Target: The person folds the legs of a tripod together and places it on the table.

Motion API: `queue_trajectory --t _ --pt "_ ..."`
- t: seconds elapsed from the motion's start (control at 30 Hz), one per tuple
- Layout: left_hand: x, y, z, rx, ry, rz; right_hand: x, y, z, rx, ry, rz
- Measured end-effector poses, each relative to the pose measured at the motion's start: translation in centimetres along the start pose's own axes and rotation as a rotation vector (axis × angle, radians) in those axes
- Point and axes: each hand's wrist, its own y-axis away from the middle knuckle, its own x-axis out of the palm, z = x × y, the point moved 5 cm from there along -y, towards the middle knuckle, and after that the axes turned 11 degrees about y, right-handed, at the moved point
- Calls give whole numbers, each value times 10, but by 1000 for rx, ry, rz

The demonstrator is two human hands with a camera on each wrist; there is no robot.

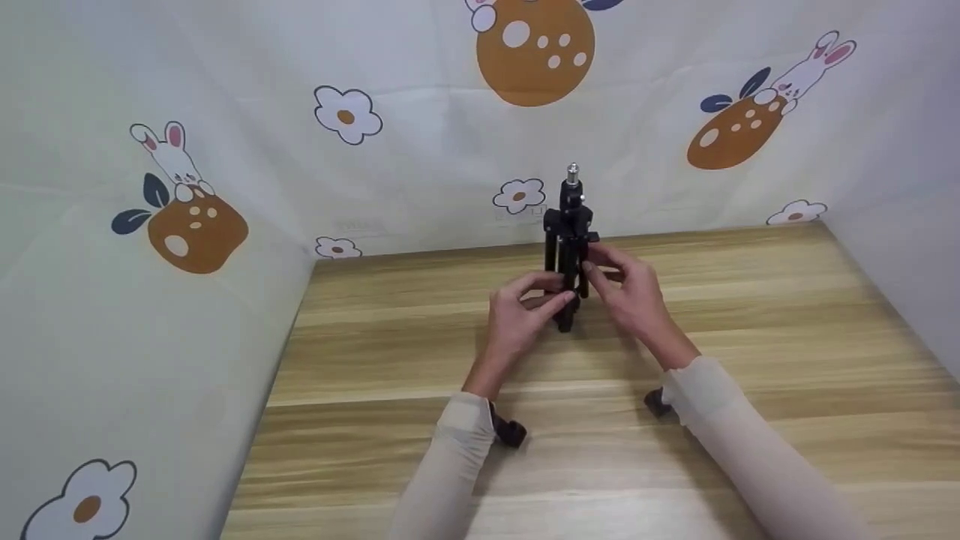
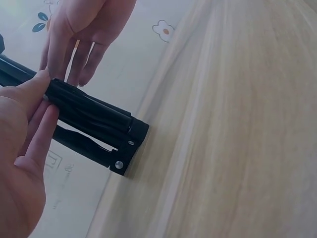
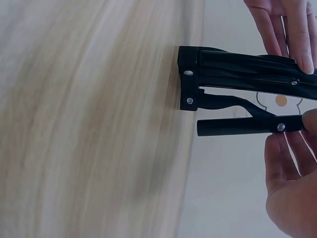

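A small black tripod stand (image 1: 568, 225) with a silver stud (image 1: 573, 174) on top stands upright on the wooden table, its legs mostly folded. On its left side, my left hand (image 1: 516, 319) pinches one leg between thumb and fingers. My right hand (image 1: 634, 296) pinches another leg from the right. That right leg (image 3: 233, 126) stands slightly out from the centre in the right wrist view, with its lower end above the table. A flat brace links it to the black foot bracket (image 3: 188, 77). Both hands meet the stand (image 2: 94, 111) in the left wrist view too.
Behind and to the left of the wood-grain table (image 1: 360, 450) hangs a pale cloth (image 1: 420, 172) printed with rabbits, oranges and flowers. Another pale wall rises at the right. Black wrist-worn devices show by the left cuff (image 1: 469, 412) and the right cuff (image 1: 697, 382).
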Motion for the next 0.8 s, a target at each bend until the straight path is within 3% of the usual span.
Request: queue_trajectory --t 0.5,0.8 --pt "1 1 0 16 -33 12 5 -2 -1 50 28 -28" --pt "1 2 -2 15 -37 14 5 0 -1 22 18 -43"
